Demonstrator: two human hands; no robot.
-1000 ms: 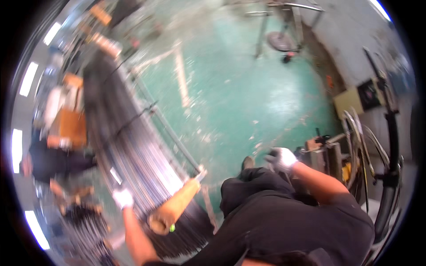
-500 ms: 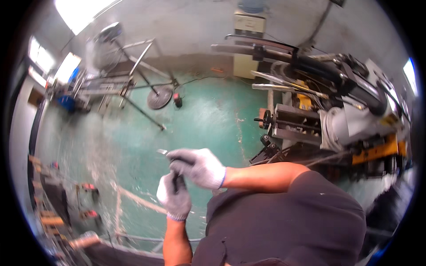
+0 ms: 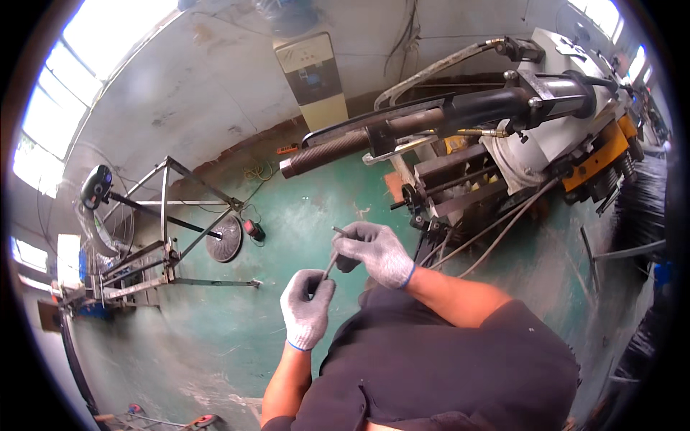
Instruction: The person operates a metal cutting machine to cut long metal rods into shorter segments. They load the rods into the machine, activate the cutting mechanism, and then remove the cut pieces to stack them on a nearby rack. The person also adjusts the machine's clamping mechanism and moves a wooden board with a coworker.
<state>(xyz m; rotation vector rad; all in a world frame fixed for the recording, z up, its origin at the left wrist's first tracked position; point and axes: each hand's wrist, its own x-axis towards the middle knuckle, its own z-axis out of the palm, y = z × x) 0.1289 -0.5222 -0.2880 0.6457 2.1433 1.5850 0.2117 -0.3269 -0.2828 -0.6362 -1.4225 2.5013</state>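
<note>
Fan (image 3: 95, 187) is standing on a round base (image 3: 228, 248), probably for steadiness. Bottle (image 3: 286, 16) is sitting atop a dispenser (image 3: 310, 72), contents too blurred to tell. Left hand (image 3: 305, 309) is pinching a thin rod (image 3: 331, 265), which is slanting above the green floor (image 3: 309, 208) towards the right hand (image 3: 377, 255). Those fingers are gripping its upper part, apparently steadying it; a grey tip (image 3: 340, 232) is poking out, perhaps the same piece.

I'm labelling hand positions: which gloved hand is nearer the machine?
The right hand: it is higher in the picture and closer to the machine, while the left hand sits lower, farther left.
</note>
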